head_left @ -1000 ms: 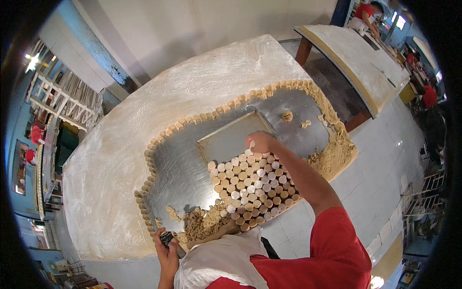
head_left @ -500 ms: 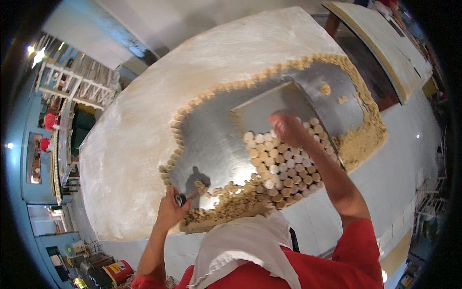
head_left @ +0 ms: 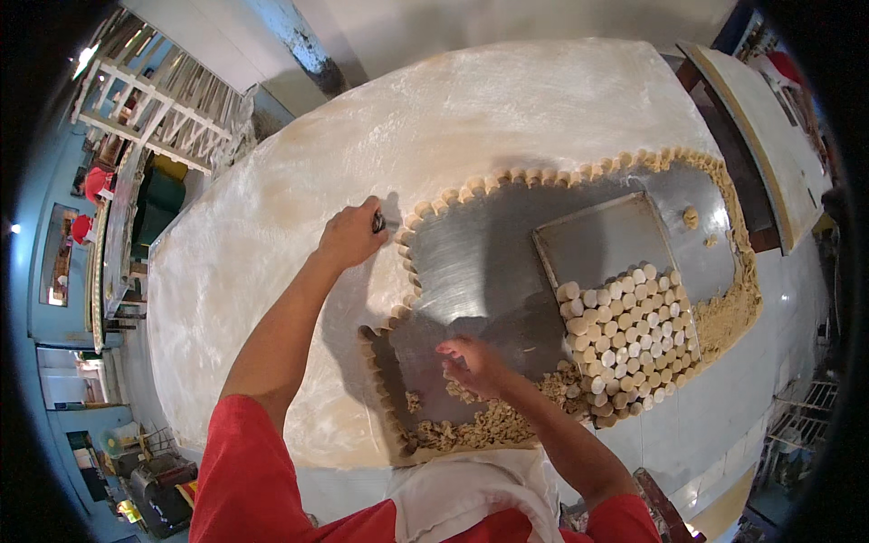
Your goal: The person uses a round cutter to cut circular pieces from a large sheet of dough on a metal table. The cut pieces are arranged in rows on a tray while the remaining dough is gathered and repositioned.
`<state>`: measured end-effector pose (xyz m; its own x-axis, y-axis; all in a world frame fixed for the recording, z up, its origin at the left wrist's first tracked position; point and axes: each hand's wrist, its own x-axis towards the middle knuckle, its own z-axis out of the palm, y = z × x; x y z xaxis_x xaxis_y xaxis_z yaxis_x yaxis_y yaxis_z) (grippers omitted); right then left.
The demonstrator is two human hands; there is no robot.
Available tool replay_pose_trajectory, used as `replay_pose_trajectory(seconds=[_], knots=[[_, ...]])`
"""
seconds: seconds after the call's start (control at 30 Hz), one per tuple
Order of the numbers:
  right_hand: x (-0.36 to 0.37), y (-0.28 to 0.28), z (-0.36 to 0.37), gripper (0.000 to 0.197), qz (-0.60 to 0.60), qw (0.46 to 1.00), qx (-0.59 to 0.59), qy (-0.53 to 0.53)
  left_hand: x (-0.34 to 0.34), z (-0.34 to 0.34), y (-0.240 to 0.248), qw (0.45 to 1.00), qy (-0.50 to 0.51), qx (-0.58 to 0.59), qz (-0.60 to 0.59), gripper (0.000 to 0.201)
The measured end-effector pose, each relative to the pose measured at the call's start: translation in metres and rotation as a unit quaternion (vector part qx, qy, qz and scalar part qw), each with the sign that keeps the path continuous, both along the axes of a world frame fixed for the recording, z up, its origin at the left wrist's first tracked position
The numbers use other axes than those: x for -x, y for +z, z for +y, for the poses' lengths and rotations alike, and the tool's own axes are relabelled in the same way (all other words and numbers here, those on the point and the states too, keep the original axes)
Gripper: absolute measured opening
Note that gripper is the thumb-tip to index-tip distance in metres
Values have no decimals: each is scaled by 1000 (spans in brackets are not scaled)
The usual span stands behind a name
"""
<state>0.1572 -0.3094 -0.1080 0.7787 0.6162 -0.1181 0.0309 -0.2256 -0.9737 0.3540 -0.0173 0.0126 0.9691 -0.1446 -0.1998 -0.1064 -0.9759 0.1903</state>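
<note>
My left hand (head_left: 349,237) is closed around a small dark round cutter (head_left: 378,221). It rests above a large, pale floured dough sheet (head_left: 262,244), just outside the sheet's scalloped cut edge. Lower and to the right, my right hand (head_left: 474,366) hovers over the bare metal tabletop (head_left: 480,271), fingers partly spread and nothing seen in them. Right of it is a metal tray (head_left: 608,215), its near part covered with several rows of small round dough pieces (head_left: 634,335). Its far part shows bare metal.
Crumbled dough scraps (head_left: 489,425) lie along the table's near edge, and more dough (head_left: 729,317) is heaped at the right edge. Another table (head_left: 760,136) stands at the far right. A white rack (head_left: 149,113) is at the back left.
My left hand has moved away from me along the dough edge with the cutter. My right hand has left the tray and swung left over the metal. The view has shifted left.
</note>
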Motion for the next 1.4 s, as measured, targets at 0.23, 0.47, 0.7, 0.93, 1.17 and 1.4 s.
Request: replay_pose_trajectory(seconds=[0.23, 0.47, 0.7, 0.93, 1.17, 1.4], knots=[[-102, -24, 22, 36, -136, 987, 17, -82, -44, -7, -25, 995, -38, -21, 88, 46], [-212, -44, 107, 23, -269, 930, 171, -185, -63, -2, -65, 991, -35, 89, 88, 57], [-152, -49, 59, 18, -357, 925, 111, -72, -11, -13, -77, 961, -104, 221, 132, 35], [-24, -54, -7, 27, -277, 934, 207, -85, 49, 13, -36, 918, 84, 338, 191, 40], [-18, -48, -10, 32, -246, 949, 184, -76, 92, -21, -10, 992, -35, 79, 87, 37], [-43, -35, 14, 39, -222, 944, 202, -134, 79, -45, -39, 990, -53, 16, 130, 43]])
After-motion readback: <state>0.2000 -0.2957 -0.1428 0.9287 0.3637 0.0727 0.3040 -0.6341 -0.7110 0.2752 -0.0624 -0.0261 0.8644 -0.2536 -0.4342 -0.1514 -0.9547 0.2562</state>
